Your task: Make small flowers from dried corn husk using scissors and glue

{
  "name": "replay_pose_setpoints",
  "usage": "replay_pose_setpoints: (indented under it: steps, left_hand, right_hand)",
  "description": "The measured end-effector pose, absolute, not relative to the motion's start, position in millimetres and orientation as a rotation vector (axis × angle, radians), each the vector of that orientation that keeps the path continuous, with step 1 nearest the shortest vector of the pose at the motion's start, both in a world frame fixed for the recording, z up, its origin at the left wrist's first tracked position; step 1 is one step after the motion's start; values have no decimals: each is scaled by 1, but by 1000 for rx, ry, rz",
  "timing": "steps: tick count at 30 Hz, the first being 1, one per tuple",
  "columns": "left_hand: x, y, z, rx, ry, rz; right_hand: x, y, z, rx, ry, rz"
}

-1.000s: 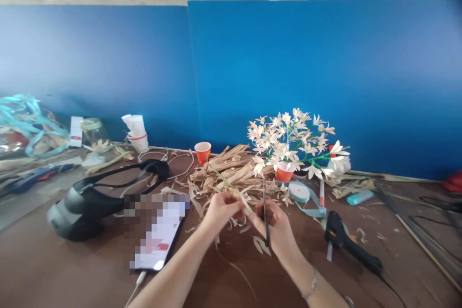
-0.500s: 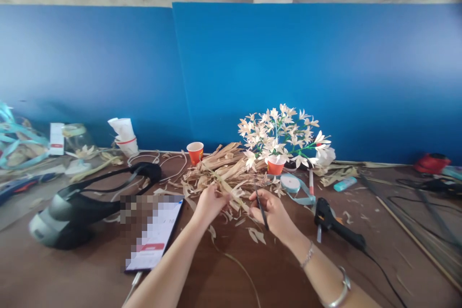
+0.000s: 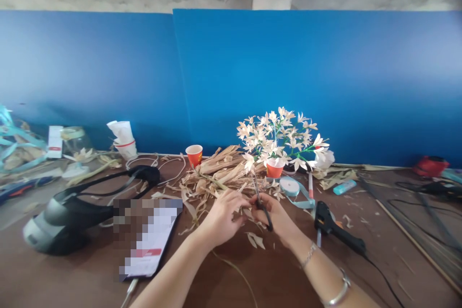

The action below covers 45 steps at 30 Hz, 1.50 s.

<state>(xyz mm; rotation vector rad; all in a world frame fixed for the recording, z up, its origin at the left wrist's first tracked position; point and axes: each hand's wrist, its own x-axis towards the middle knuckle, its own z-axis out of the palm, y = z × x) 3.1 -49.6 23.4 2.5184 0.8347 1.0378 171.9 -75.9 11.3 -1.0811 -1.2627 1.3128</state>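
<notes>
The left hand (image 3: 224,217) is pinching a strip of dried husk (image 3: 246,206) while the right hand (image 3: 273,219) is gripping small black scissors (image 3: 262,208) beside it, both just in front of a husk pile (image 3: 216,175). Open brown bench (image 3: 231,279) is stretching toward the near edge, between a glue gun (image 3: 337,233) on the right and a phone (image 3: 151,240) whose blurred screen is unreadable.

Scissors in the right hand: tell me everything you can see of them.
The small scissors are slim and dark, with narrow, pointed blades that look like metal. They stand tilted, nearly upright, their tips pointing up toward the dried husk pile. The right hand grips them, and its fingers hide much of the handles, with a dark lower end showing beneath. Blur makes it hard to tell how far the blades are open.
</notes>
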Motion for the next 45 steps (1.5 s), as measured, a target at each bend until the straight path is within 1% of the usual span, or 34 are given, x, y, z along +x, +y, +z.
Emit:
replay_pose_setpoints:
  steps: [4, 6, 8, 12, 15, 17, 21, 25, 27, 33, 39, 45]
  left_hand:
    - [5, -49, 20, 2506, 797, 992]
    - [4, -47, 19, 2483, 816, 996]
    - [4, -46, 18, 2424, 854, 1007]
    - [5, -41, 11, 2201, 991, 1065]
    - [7, -37, 5, 1945, 1054, 1051]
    - [8, -35, 2, 1795, 1065, 1020]
    - [11, -34, -1, 1629, 1050, 1001]
    - [13, -36, 0, 1654, 1059, 1011]
    - [14, -37, 0, 1720, 1090, 1006]
    - [15, -38, -6, 1963, 1108, 1033]
    - [16, -44, -2, 2235, 1132, 1068]
    - [26, -54, 1, 2301, 1364, 1164]
  right_hand:
    - [173, -75, 11, -1098, -1276, 1353]
    - [176, -73, 9, -1183, -1326, 1281]
    - [181, -69, 7, -1310, -1440, 1081]
    - [191, -65, 4, -1589, -1744, 548]
    - [194, -64, 1, -1742, -1842, 327]
    - [195, -63, -2, -1781, -1837, 331]
    - [198, -60, -7, -1797, -1827, 441]
    - [202, -61, -3, -1733, -1859, 589]
    - [200, -64, 1, -1684, -1866, 605]
    - [180, -73, 4, -1288, -1899, 377]
    - [175, -75, -2, -1295, -1959, 161]
    - [168, -78, -1, -1422, -1891, -34]
